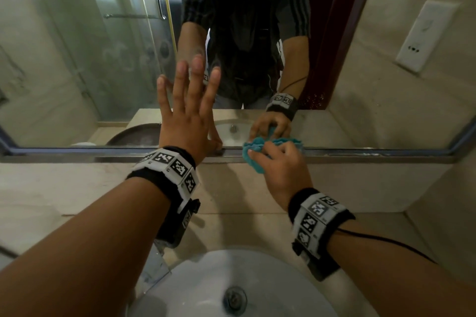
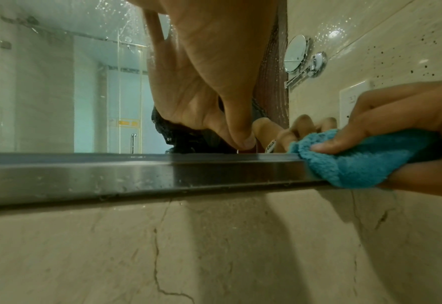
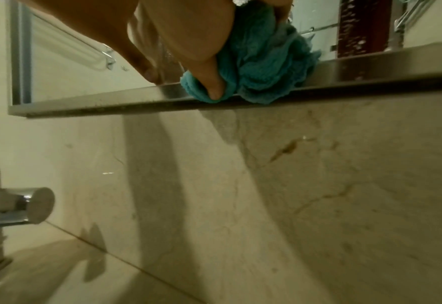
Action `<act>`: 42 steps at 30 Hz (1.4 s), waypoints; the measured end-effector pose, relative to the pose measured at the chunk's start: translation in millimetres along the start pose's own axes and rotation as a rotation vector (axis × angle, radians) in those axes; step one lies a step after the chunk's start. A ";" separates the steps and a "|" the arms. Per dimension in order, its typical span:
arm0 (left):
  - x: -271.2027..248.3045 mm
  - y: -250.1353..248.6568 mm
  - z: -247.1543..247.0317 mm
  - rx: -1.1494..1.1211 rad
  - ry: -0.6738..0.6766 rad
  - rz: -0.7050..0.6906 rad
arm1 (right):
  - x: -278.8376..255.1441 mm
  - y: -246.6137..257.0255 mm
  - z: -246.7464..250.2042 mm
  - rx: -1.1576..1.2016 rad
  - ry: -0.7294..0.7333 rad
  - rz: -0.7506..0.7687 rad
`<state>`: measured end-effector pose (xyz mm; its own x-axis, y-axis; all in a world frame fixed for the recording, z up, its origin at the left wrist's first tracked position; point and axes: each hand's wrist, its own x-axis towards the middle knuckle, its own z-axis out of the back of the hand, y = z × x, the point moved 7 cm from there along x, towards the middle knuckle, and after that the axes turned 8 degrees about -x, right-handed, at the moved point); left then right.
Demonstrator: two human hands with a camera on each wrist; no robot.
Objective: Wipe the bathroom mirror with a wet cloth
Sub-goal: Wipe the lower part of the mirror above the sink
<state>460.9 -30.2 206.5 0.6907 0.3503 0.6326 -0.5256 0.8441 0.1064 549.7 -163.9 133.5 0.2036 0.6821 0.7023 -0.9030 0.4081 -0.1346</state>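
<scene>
The wall mirror (image 1: 77, 59) fills the upper head view, bounded below by a steel frame edge (image 1: 103, 153). My left hand (image 1: 188, 108) lies flat against the glass, fingers straight and spread, thumb down at the frame. My right hand (image 1: 280, 165) grips a bunched teal cloth (image 1: 253, 153) and presses it on the mirror's bottom edge. In the left wrist view the cloth (image 2: 357, 162) sits on the frame (image 2: 111, 176) under my right hand (image 2: 407, 123). The right wrist view shows the cloth (image 3: 261, 61) crumpled against the glass.
A white basin (image 1: 211, 283) with a metal drain lies directly below my arms. A chrome tap (image 3: 20, 207) stands at the left. Marble wall (image 1: 77, 183) runs under the mirror. A white wall switch plate (image 1: 425, 36) and a round swing-arm mirror (image 2: 296, 53) hang on the right wall.
</scene>
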 end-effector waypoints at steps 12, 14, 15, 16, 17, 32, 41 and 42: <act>-0.4 -19.1 38.9 0.070 -0.001 -0.079 | 10.3 -58.1 58.7 -0.062 0.008 0.198; 8.0 -27.6 45.3 0.083 -0.036 -0.106 | 49.6 -61.9 93.3 -0.015 -0.169 0.101; 13.1 -30.5 46.1 0.075 -0.043 -0.101 | 67.6 -65.0 108.1 -0.010 -0.263 0.054; 17.5 -32.0 44.9 0.063 -0.041 -0.086 | 81.6 -65.6 116.6 -0.008 -0.329 0.015; 21.0 -32.8 42.4 0.044 -0.035 -0.070 | 89.1 -64.7 116.1 0.000 -0.353 -0.024; 28.6 -27.1 14.7 0.072 -0.020 -0.031 | 95.2 -40.9 84.5 -0.095 -0.164 -0.037; 28.4 -27.7 16.8 0.068 -0.016 -0.020 | 78.7 -43.6 80.6 -0.215 -0.141 0.228; 28.5 -27.2 15.8 0.071 -0.028 -0.026 | 91.8 -45.0 93.5 -0.177 -0.227 0.153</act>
<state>487.0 -49.6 233.7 0.6906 0.3162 0.6504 -0.5423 0.8214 0.1764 573.6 -176.4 269.4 -0.0368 0.5991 0.7998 -0.8324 0.4244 -0.3562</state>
